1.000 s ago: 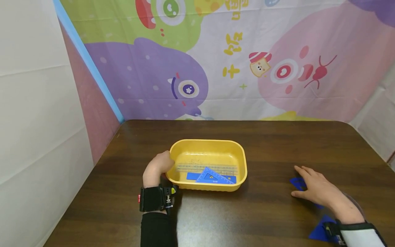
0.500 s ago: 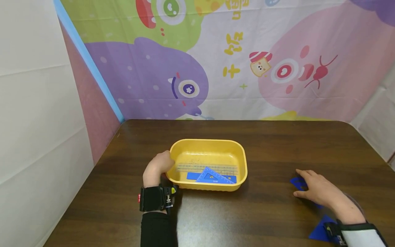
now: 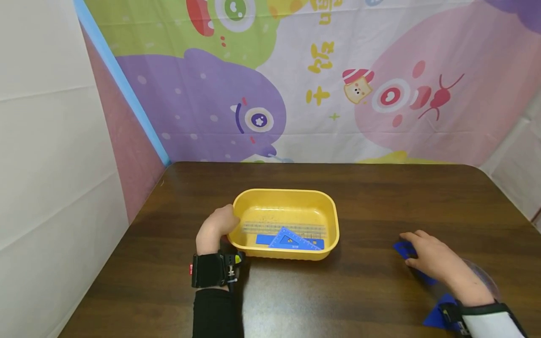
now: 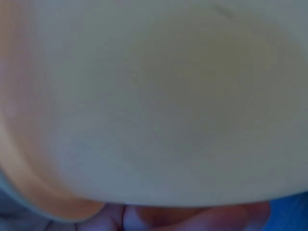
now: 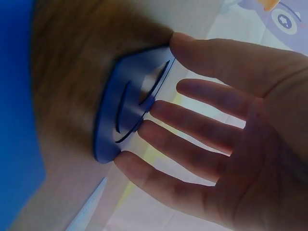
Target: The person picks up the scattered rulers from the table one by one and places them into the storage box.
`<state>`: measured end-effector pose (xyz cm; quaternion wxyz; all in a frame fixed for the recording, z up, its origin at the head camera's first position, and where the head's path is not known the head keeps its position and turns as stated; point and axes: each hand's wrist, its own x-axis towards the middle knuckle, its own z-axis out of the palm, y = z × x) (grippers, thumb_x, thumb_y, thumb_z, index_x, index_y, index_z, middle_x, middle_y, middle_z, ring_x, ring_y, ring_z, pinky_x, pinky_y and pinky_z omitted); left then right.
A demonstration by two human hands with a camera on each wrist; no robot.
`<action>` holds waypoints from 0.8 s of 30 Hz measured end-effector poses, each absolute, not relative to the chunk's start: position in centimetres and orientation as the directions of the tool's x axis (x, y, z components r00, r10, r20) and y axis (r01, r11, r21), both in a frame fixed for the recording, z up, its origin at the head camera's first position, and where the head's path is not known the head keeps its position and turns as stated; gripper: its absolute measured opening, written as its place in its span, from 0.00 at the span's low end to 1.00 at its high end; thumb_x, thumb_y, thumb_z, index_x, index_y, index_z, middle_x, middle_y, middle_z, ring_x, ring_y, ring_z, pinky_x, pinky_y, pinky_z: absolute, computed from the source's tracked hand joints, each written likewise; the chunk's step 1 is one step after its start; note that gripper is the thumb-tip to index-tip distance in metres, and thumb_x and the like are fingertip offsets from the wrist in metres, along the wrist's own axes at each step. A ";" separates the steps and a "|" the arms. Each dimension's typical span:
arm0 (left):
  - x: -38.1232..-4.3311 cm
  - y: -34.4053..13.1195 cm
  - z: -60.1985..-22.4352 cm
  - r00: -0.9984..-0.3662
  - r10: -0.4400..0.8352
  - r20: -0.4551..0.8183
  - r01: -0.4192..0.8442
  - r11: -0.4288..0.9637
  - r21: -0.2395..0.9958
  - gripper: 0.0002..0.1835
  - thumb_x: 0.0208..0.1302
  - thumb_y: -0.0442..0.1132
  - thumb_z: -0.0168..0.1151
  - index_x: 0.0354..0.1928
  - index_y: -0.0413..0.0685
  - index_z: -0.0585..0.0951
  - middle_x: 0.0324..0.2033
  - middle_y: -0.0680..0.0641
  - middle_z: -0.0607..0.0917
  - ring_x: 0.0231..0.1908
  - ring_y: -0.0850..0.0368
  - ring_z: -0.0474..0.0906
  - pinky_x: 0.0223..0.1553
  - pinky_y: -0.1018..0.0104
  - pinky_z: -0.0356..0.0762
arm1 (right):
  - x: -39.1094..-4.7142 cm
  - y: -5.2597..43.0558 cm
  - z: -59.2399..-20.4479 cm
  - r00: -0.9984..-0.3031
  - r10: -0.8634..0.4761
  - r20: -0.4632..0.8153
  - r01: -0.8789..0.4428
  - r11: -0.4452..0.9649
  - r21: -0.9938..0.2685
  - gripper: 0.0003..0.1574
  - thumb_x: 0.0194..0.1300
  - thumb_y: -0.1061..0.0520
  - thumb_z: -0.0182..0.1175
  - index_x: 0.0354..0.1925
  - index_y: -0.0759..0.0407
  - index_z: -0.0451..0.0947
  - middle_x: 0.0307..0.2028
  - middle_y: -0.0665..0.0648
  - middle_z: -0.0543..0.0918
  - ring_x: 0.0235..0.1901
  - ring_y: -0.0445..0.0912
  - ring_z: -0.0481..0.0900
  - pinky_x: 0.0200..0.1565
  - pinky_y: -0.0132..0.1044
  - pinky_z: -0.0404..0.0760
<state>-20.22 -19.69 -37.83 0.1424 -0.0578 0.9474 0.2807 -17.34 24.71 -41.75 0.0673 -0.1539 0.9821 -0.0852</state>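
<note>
My left hand (image 3: 218, 223) grips the left rim of a yellow plastic basin (image 3: 287, 254). In the left wrist view the basin's pale, blurred wall (image 4: 168, 120) fills most of the picture, with fingers (image 4: 231, 219) below it. Inside the basin lie a clear ruler (image 3: 304, 230), a blue ruler (image 3: 264, 239) and a blue set square (image 3: 289, 233). At the right, my right hand (image 3: 435, 257) touches a blue plate with curved slots, apparently a protractor (image 5: 126, 103). Its fairly straight fingertips and thumb meet the plate's edge, the fingers spread apart.
Another blue triangular piece (image 3: 437, 315) lies near the right wrist, partly hidden by the strap. A clear curved-edged piece (image 3: 486, 279) shows beside that forearm. The brown table (image 3: 329, 300) meets a cartoon-printed cloth (image 3: 321, 141) at the back.
My right thumb has drawn inward, and the hand has shifted slightly left. The blue protractor has slid a little left with it. My left hand and the basin have stayed in place.
</note>
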 end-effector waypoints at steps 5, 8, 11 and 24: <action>-20.2 -19.8 -37.8 -0.953 -0.022 -0.301 -0.185 0.832 0.522 0.12 0.59 0.31 0.43 0.43 0.33 0.71 0.26 0.41 0.75 0.22 0.50 0.74 0.19 0.64 0.75 | -17.4 24.5 -41.6 -0.940 -0.324 -0.101 -0.303 0.936 -0.180 0.35 0.45 0.58 0.67 0.50 0.72 0.70 0.44 0.71 0.73 0.42 0.65 0.74 0.40 0.55 0.74; -20.2 -19.8 -37.8 -0.952 -0.025 -0.304 -0.188 0.831 0.523 0.13 0.59 0.31 0.43 0.44 0.33 0.70 0.27 0.41 0.74 0.23 0.50 0.74 0.20 0.64 0.76 | -17.5 24.5 -41.6 -0.938 -0.332 -0.100 -0.312 0.934 -0.176 0.34 0.44 0.58 0.66 0.50 0.72 0.70 0.43 0.70 0.73 0.41 0.65 0.73 0.38 0.54 0.74; -20.1 -19.8 -37.8 -0.952 -0.032 -0.304 -0.195 0.829 0.524 0.13 0.59 0.31 0.43 0.45 0.34 0.70 0.27 0.41 0.74 0.24 0.50 0.74 0.20 0.64 0.75 | -17.6 24.6 -41.7 -0.938 -0.334 -0.088 -0.315 0.932 -0.180 0.36 0.41 0.57 0.67 0.49 0.72 0.70 0.41 0.70 0.73 0.40 0.64 0.73 0.37 0.54 0.74; -20.1 -19.7 -37.8 -0.955 -0.038 -0.295 -0.195 0.829 0.524 0.12 0.59 0.31 0.44 0.44 0.35 0.70 0.27 0.42 0.74 0.24 0.51 0.73 0.20 0.65 0.75 | -17.6 24.3 -41.3 -0.946 -0.305 -0.107 -0.281 0.940 -0.195 0.38 0.42 0.53 0.66 0.51 0.71 0.69 0.44 0.72 0.72 0.42 0.66 0.71 0.39 0.56 0.73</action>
